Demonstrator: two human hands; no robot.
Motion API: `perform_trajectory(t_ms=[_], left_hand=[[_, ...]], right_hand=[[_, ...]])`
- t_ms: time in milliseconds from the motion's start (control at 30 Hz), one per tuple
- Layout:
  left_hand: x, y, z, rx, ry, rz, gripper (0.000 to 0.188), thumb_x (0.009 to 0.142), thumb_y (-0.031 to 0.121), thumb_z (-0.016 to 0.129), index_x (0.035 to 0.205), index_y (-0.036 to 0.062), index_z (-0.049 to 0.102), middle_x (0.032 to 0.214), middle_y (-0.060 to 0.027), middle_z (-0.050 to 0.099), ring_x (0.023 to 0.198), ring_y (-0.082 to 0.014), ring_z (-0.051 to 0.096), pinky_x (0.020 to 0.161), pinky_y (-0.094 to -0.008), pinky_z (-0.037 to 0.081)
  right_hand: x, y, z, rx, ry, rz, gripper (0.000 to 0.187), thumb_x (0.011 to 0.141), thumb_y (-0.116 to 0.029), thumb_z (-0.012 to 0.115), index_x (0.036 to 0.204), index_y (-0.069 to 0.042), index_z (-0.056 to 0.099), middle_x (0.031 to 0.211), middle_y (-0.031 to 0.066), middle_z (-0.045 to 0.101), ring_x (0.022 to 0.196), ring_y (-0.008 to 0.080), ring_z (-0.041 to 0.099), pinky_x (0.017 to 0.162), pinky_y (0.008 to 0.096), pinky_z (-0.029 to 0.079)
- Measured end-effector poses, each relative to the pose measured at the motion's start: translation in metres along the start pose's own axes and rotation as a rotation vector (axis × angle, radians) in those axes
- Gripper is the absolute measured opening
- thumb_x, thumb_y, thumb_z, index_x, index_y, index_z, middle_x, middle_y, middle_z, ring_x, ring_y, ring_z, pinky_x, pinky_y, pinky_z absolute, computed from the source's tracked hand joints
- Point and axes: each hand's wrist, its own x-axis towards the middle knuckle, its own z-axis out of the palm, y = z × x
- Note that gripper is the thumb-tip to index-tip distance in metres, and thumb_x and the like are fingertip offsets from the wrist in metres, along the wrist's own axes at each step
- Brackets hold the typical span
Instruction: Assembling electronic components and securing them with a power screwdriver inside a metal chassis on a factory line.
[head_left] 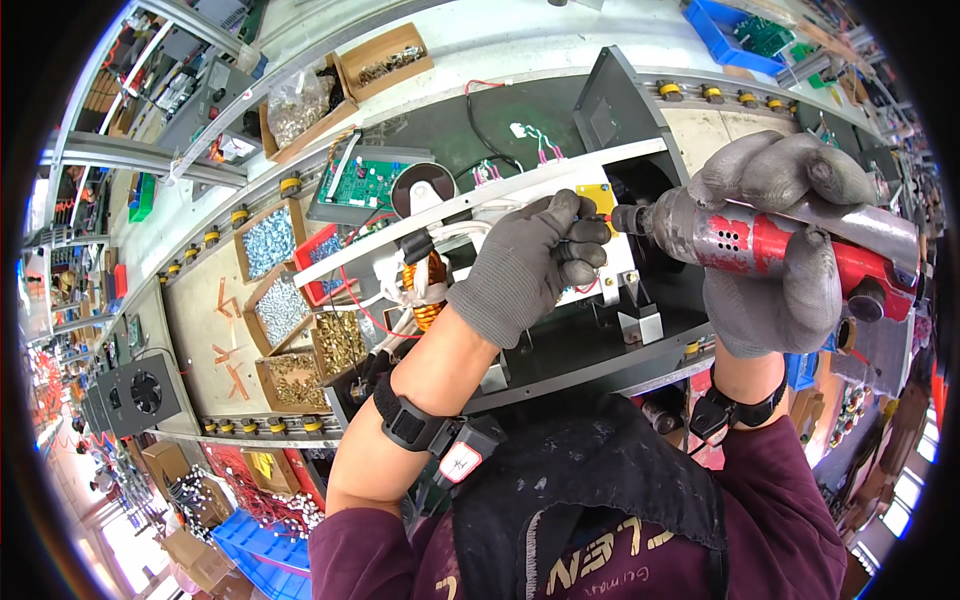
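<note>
My right hand (768, 308), in a grey glove, is wrapped round a worn red and silver power driver (685, 232) held nearly level. The driver's nose points left, toward a yellow plate (594, 198) on a white panel. Beside that nose, my gloved left hand (528, 258) has its fingers curled and pinched together; whatever they hold, if anything, is hidden. Both hands are over an open dark metal case (600, 372). Inside the case are a copper-wound coil (428, 285), white cables and a green circuit board (372, 188).
Left of the case stand cardboard trays (268, 240) of small metal parts and a red bin (320, 258). Another cardboard box (385, 58) of parts lies beyond. Rollers (712, 94) line the bench track. A blue bin (722, 38) sits far right; a fan unit (140, 393) is far left.
</note>
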Motion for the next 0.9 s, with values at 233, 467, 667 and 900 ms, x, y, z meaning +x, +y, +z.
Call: perform_trajectory(t_ms=[233, 467, 667, 900], left_hand=[[-0.003, 0.005, 0.005, 0.053, -0.041, -0.032, 0.034, 0.092, 0.035, 0.053, 0.097, 0.0016, 0.050, 0.072, -0.0056, 0.054, 0.059, -0.0128, 0.052, 0.043, -0.0216, 0.042], [-0.006, 0.006, 0.020, 0.126, 0.179, -0.107, 0.039, 0.087, 0.043, 0.058, 0.089, 0.0056, 0.048, 0.060, -0.0046, 0.050, 0.044, -0.0123, 0.045, 0.034, -0.0226, 0.029], [-0.007, 0.001, 0.020, 0.190, 0.130, -0.093, 0.046, 0.085, 0.049, 0.058, 0.085, 0.0040, 0.049, 0.053, -0.0044, 0.047, 0.037, -0.0107, 0.039, 0.031, -0.0229, 0.026], [-0.008, 0.015, 0.017, 0.643, 0.043, -0.061, 0.052, 0.094, 0.050, 0.042, 0.089, -0.0014, 0.052, 0.049, -0.0006, 0.044, 0.036, -0.0101, 0.036, 0.038, -0.0226, 0.032]], right_hand=[[-0.007, 0.006, -0.001, 0.035, 0.033, 0.054, 0.039, 0.085, -0.022, 0.057, 0.119, -0.006, 0.047, 0.089, 0.0110, 0.048, 0.080, 0.0264, 0.049, 0.066, 0.0386, 0.046], [-0.017, 0.004, -0.015, -0.075, 0.065, 0.008, 0.039, 0.087, -0.022, 0.056, 0.121, -0.007, 0.046, 0.089, 0.0101, 0.046, 0.081, 0.0264, 0.049, 0.062, 0.0390, 0.047], [-0.017, 0.002, -0.013, -0.044, 0.026, 0.015, 0.039, 0.088, -0.024, 0.055, 0.122, -0.008, 0.045, 0.090, 0.0083, 0.044, 0.083, 0.0260, 0.045, 0.061, 0.0394, 0.046], [0.003, -0.006, -0.030, 0.079, -0.240, 0.037, 0.039, 0.090, -0.026, 0.053, 0.124, -0.010, 0.045, 0.091, 0.0063, 0.041, 0.086, 0.0255, 0.042, 0.060, 0.0398, 0.044]])
